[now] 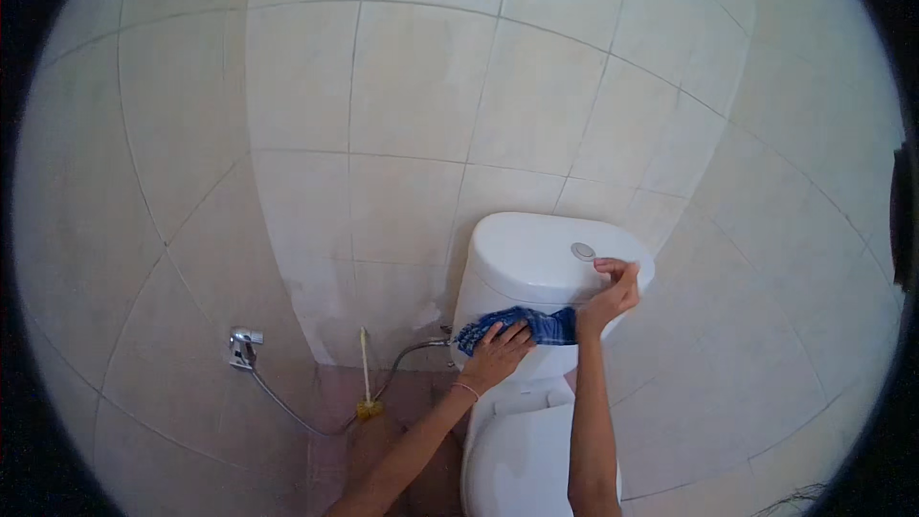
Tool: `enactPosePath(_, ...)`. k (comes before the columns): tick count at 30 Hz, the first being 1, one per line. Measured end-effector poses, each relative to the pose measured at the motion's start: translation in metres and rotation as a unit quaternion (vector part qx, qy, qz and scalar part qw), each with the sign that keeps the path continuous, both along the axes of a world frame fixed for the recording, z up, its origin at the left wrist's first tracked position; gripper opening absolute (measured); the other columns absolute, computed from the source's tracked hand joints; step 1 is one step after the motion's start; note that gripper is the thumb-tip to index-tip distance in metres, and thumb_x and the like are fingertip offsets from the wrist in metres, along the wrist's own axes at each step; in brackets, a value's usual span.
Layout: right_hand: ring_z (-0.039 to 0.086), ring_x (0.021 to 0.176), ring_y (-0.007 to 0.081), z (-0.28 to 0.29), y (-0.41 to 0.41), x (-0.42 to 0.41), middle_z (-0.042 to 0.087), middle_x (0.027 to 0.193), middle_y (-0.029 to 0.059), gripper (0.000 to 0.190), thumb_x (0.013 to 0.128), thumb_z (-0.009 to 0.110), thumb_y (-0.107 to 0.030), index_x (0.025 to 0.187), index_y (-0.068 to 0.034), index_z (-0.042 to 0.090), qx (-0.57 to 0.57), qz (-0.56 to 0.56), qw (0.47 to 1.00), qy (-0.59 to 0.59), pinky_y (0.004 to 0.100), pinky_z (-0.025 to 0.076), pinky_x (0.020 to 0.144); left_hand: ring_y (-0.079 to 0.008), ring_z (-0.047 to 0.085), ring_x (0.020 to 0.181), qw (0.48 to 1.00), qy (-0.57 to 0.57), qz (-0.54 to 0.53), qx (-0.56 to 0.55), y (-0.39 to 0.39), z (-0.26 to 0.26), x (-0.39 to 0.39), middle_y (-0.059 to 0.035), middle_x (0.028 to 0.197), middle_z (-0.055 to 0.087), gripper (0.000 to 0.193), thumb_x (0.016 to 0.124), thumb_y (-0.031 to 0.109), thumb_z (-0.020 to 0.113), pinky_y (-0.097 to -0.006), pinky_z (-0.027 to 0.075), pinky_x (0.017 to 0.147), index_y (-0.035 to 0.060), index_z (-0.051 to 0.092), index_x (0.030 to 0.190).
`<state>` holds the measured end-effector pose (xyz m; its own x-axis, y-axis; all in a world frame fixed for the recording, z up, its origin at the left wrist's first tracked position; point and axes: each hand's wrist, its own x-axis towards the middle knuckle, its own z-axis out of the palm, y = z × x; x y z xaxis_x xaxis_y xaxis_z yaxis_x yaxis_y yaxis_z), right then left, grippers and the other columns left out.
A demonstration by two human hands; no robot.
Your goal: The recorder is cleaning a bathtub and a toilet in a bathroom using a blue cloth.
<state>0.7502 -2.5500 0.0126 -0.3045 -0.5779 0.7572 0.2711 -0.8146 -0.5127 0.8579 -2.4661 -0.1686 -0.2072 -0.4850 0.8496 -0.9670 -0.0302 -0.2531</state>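
A blue patterned cloth point(553, 327) lies against the front of the white toilet tank point(477, 294). My left hand point(499, 355) presses the cloth's left part to the tank, fingers spread over it. The cloth's right end reaches my right wrist, and what lies behind the wrist is hidden. Over the right side of the tank lid point(524, 248), my right hand point(614, 294) is raised with bent fingers, close to the round flush button point(583, 252). No object shows in its fingers. The toilet's lid point(528, 459) is down, below my forearms.
A toilet brush point(366, 373) with yellow bristles stands on the floor left of the toilet. A bidet sprayer point(244, 347) hangs on the left wall, its metal hose point(287, 409) looping toward the tank. Tiled walls point(416, 86) surround the toilet at the back and sides.
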Motion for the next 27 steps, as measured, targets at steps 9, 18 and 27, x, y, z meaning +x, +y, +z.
enactPosePath(9, 0.037, 0.126, 0.0385, -0.16, 0.129, 0.031, 0.038, 0.139, 0.0238, 0.05, 0.101, 0.044, -0.027, 0.139, 0.004, 0.036, 0.059, -0.092, 0.967, 0.228, 0.0462, 0.025, 0.11, -0.0178, 0.042, 0.134, 0.955, 0.134, -0.201, 0.174, 0.054, 0.052, 0.026, -0.002, 0.139, 0.054, 0.038, 0.092, 0.022, 0.056, -0.0434, 0.02, 0.114, 0.0148, 0.06, 0.129)
enactPosePath(18, 0.016, 0.148, 0.0339, -0.056, 0.056, 0.063, 0.026, 0.159, 0.0149, 0.05, 0.102, 0.036, -0.022, 0.149, -0.004, 0.035, 0.044, -0.307, 0.915, 0.258, 0.0517, 0.01, 0.118, -0.0244, 0.063, 0.105, 0.884, 0.346, -0.311, 0.052, 0.084, 0.128, 0.057, -0.0111, 0.124, 0.065, 0.042, 0.078, -0.008, 0.053, -0.032, 0.05, 0.086, 0.0053, 0.069, 0.114)
enactPosePath(27, 0.027, 0.146, 0.0201, -0.076, 0.008, 0.009, 0.039, 0.154, 0.003, 0.05, 0.102, 0.033, -0.029, 0.146, -0.011, 0.044, -0.225, -0.317, 0.81, 0.438, 0.043, 0.009, 0.119, -0.0295, 0.05, 0.119, 0.94, 0.245, -0.218, -0.099, 0.009, 0.145, 0.022, -0.0084, 0.135, 0.055, 0.033, 0.091, 0.014, 0.051, -0.0465, 0.032, 0.109, 0.0074, 0.059, 0.122)
